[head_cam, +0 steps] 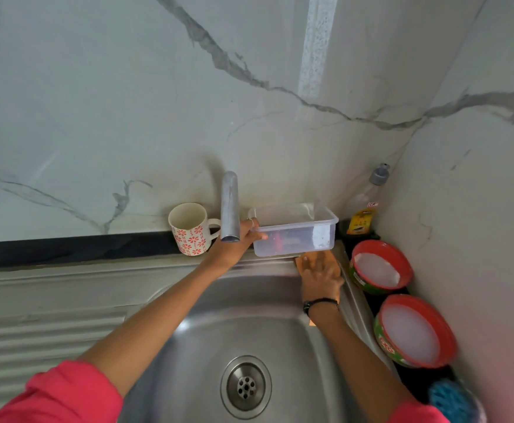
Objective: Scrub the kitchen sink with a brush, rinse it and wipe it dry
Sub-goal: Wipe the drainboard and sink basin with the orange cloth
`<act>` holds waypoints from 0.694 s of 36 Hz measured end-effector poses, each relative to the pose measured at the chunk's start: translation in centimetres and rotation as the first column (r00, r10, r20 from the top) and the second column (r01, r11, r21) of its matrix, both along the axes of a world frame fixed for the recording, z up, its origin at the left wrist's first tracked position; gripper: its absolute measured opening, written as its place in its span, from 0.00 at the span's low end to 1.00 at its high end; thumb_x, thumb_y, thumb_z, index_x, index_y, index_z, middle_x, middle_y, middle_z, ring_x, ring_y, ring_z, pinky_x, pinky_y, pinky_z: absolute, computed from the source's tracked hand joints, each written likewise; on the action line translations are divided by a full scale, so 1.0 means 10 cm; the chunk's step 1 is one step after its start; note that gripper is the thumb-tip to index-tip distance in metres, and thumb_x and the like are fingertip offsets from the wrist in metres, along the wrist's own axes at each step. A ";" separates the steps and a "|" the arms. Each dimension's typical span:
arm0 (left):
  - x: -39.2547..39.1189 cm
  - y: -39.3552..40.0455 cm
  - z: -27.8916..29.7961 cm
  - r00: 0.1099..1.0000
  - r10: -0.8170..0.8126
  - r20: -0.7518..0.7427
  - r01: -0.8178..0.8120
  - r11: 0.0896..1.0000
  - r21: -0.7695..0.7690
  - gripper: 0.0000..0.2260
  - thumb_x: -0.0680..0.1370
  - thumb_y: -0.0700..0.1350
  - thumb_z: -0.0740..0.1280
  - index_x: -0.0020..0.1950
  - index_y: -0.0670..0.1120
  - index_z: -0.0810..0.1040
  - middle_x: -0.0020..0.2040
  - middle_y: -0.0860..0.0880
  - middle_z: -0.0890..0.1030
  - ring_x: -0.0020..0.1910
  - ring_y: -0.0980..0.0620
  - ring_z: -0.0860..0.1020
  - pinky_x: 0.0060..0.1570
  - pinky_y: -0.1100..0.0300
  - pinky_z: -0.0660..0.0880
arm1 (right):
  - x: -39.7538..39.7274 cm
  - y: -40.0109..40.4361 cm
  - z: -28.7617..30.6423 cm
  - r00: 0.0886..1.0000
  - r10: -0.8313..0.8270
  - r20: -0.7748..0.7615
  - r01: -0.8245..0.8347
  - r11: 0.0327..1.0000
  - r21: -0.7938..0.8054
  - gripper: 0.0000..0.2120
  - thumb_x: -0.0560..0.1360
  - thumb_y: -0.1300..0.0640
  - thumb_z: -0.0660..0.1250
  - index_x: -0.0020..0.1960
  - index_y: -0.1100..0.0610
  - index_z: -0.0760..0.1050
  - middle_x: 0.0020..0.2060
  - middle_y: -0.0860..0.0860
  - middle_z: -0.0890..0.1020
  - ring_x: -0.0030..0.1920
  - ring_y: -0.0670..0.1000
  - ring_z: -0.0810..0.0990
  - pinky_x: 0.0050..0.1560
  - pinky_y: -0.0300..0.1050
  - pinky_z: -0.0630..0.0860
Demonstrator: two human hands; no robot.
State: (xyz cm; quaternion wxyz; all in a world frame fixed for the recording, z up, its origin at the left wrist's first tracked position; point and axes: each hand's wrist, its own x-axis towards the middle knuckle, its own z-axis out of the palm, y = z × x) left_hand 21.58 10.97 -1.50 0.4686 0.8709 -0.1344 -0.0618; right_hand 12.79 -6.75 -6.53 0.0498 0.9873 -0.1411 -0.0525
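At the back right corner of the sink (249, 325), the right hand (321, 274) presses flat, straight fingers (313, 261) onto an orange cloth (328, 257), while the left hand (237, 242) pinches the clear plastic container (295, 230) just above it.

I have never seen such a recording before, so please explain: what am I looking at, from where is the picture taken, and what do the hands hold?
There is no machine here. A person wears one camera on the head, looking down at their own arms over a steel kitchen sink. The left hand grips the edge of a clear plastic container, lifted beside the tap. The right hand presses flat on an orange cloth at the sink's back rim, wiping it. Behind stand a flowered mug and a dish soap bottle. On the right sit two red-rimmed tubs and a blue scrub brush.
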 end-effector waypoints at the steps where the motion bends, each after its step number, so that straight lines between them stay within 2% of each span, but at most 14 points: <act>1: -0.02 -0.03 -0.01 1.000 0.002 -0.001 -0.002 1.000 0.008 0.14 0.76 0.51 0.67 0.34 0.56 0.66 0.31 0.57 0.66 0.32 0.61 0.67 0.34 0.66 0.63 | 0.01 -0.02 -0.01 0.999 -0.029 0.030 0.029 0.999 -0.023 0.26 0.75 0.62 0.62 0.71 0.50 0.63 0.71 0.63 0.63 0.65 0.67 0.68 0.49 0.57 0.76; 3: -0.08 -0.07 -0.01 1.000 0.012 0.007 -0.012 0.999 0.046 0.14 0.77 0.50 0.66 0.34 0.55 0.64 0.31 0.56 0.66 0.32 0.58 0.66 0.33 0.65 0.62 | 0.07 -0.07 -0.06 0.994 -0.111 0.014 0.111 0.992 -0.052 0.25 0.61 0.60 0.76 0.58 0.52 0.79 0.59 0.65 0.77 0.54 0.67 0.78 0.33 0.52 0.78; 4: -0.10 -0.08 -0.01 1.000 0.015 0.019 -0.016 0.998 0.067 0.14 0.77 0.51 0.66 0.35 0.54 0.64 0.31 0.56 0.67 0.32 0.58 0.66 0.34 0.65 0.63 | 0.12 -0.13 -0.13 0.990 -0.137 0.036 0.138 0.990 -0.035 0.24 0.54 0.61 0.78 0.50 0.53 0.82 0.53 0.64 0.81 0.48 0.66 0.81 0.27 0.50 0.76; 6: -0.14 -0.11 0.00 0.998 0.008 0.059 -0.015 0.993 0.120 0.12 0.78 0.51 0.65 0.37 0.52 0.65 0.31 0.56 0.67 0.31 0.59 0.66 0.33 0.65 0.63 | 0.20 -0.16 -0.24 0.983 -0.166 0.077 0.166 0.986 0.010 0.19 0.53 0.61 0.75 0.44 0.54 0.84 0.48 0.63 0.83 0.41 0.63 0.82 0.25 0.45 0.74; 9: -0.20 -0.18 0.01 0.991 -0.027 0.133 0.004 0.985 0.170 0.11 0.78 0.49 0.65 0.39 0.45 0.69 0.31 0.54 0.69 0.34 0.52 0.69 0.37 0.57 0.64 | 0.16 -0.08 -0.19 0.983 -0.175 0.051 0.177 0.984 -0.029 0.16 0.60 0.60 0.69 0.46 0.57 0.84 0.48 0.61 0.84 0.42 0.59 0.83 0.28 0.43 0.75; 14: -0.24 -0.25 0.04 0.979 -0.041 0.198 0.005 0.984 0.180 0.13 0.76 0.48 0.68 0.40 0.38 0.76 0.34 0.43 0.77 0.34 0.48 0.73 0.39 0.53 0.70 | 0.08 -0.08 -0.32 0.983 -0.180 -0.020 0.180 0.983 -0.025 0.22 0.69 0.60 0.54 0.54 0.58 0.82 0.50 0.59 0.83 0.46 0.56 0.83 0.32 0.43 0.76; 17: -0.25 -0.28 0.04 0.979 -0.042 0.200 -0.004 0.975 0.222 0.14 0.76 0.49 0.68 0.38 0.39 0.75 0.32 0.44 0.76 0.35 0.44 0.76 0.39 0.51 0.71 | 0.00 -0.15 -0.35 0.984 -0.173 -0.032 0.172 0.984 -0.041 0.23 0.69 0.60 0.52 0.54 0.56 0.83 0.49 0.58 0.84 0.45 0.55 0.83 0.30 0.42 0.75; 20: -0.28 -0.33 0.05 0.978 -0.047 0.203 -0.014 0.957 0.290 0.14 0.76 0.51 0.67 0.36 0.44 0.72 0.30 0.49 0.72 0.35 0.43 0.76 0.34 0.54 0.66 | -0.11 -0.17 -0.36 0.992 -0.124 -0.014 0.123 0.990 -0.068 0.26 0.69 0.64 0.48 0.52 0.58 0.83 0.49 0.59 0.84 0.46 0.56 0.83 0.31 0.43 0.75; 25: -0.34 -0.40 0.02 0.975 -0.046 0.217 -0.035 0.935 0.353 0.14 0.77 0.51 0.66 0.38 0.42 0.71 0.33 0.45 0.75 0.36 0.42 0.76 0.33 0.55 0.64 | -0.27 -0.17 -0.40 0.996 -0.095 -0.001 0.094 0.995 -0.043 0.26 0.71 0.63 0.48 0.56 0.60 0.81 0.49 0.58 0.83 0.42 0.55 0.82 0.31 0.43 0.75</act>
